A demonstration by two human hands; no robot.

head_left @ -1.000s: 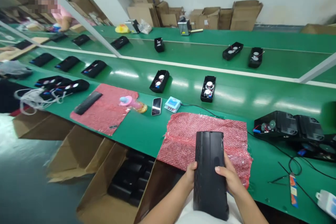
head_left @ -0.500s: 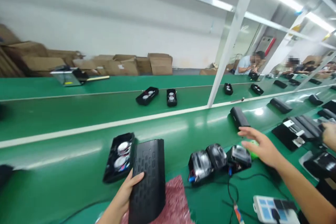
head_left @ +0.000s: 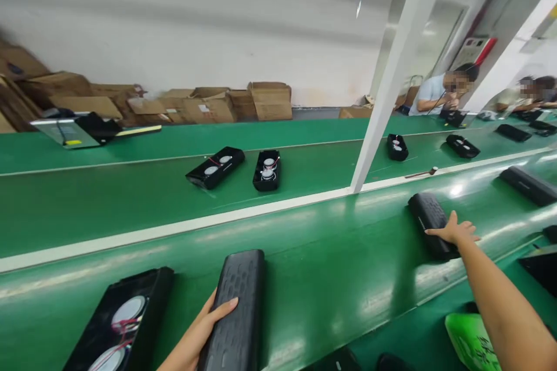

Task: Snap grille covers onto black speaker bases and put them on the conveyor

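In my left hand (head_left: 209, 319) is a black speaker housing (head_left: 239, 307) with oblong marks on its face, the thumb across it and the other fingers hidden behind. Farther right, my right hand (head_left: 455, 231) reaches out with fingers spread, over the near end of another black speaker housing (head_left: 429, 217) lying on the green belt; the thumb seems to touch it, though how firmly I cannot tell. Left of my left hand lies an open black housing (head_left: 159, 295) with two round white-backed speakers and red wires showing.
Two open housings (head_left: 267, 171) lie on the far belt behind a white divider strip (head_left: 282, 201). A white post (head_left: 391, 69) rises from that strip. A green package (head_left: 472, 339) lies near my right forearm. Cardboard boxes (head_left: 270, 101) line the wall. A person (head_left: 439, 93) works at the far right.
My left hand has kept the housing, which now appears over the belt. My right hand has moved out to the housing on the belt. The view has shifted, and the wrapped parts have left it.
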